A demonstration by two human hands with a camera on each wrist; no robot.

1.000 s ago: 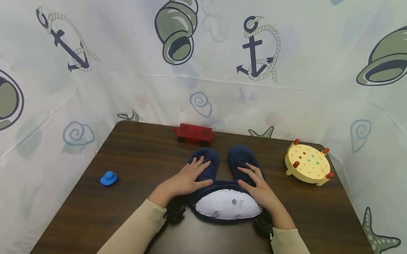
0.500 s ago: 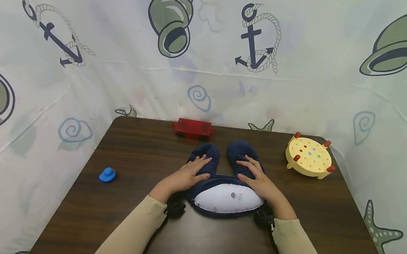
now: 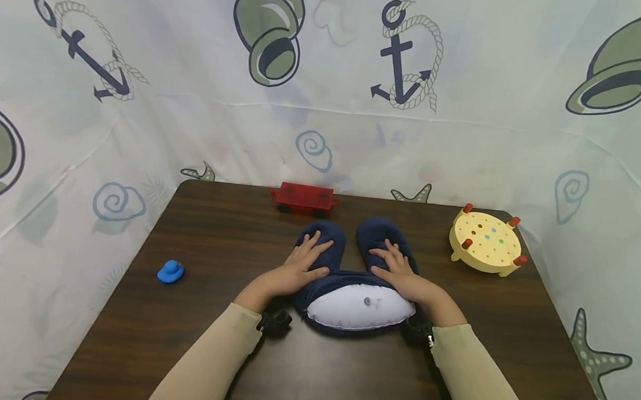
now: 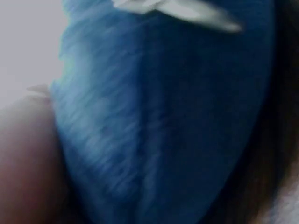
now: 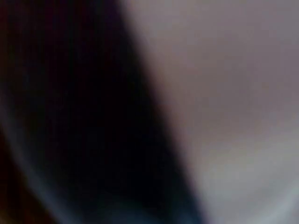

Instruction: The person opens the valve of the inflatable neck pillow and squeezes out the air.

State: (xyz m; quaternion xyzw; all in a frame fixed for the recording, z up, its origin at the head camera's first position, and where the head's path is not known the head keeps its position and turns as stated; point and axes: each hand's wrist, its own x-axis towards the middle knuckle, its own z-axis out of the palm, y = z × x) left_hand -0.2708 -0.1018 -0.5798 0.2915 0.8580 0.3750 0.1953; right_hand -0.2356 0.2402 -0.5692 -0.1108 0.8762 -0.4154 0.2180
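Note:
A navy U-shaped neck pillow (image 3: 320, 298) lies on the table in the head view, its two arms pointing away from me. In its near curve a white inner part (image 3: 350, 309) with a small round grey valve (image 3: 367, 301) shows. My left hand (image 3: 294, 271) rests with spread fingers on the pillow's left arm. On the right arm rests my right hand (image 3: 401, 276), fingers also spread. The left wrist view is filled by blurred blue pillow fabric (image 4: 103, 107), with a whitish strip (image 4: 196, 11) at the top. Dark blur and a pale surface fill the right wrist view.
A red toy wagon (image 3: 304, 197) stands at the table's back edge, beyond the pillow. To the left sits a small blue hat-shaped toy (image 3: 170, 271). At the back right lies a yellow round toy (image 3: 487, 243) with red-tipped pegs. A printed curtain (image 3: 345, 129) surrounds the table.
The head view has tilted slightly down, so everything sits a little higher in it. Both hands stay on the pillow, with the right fingers shifting slightly.

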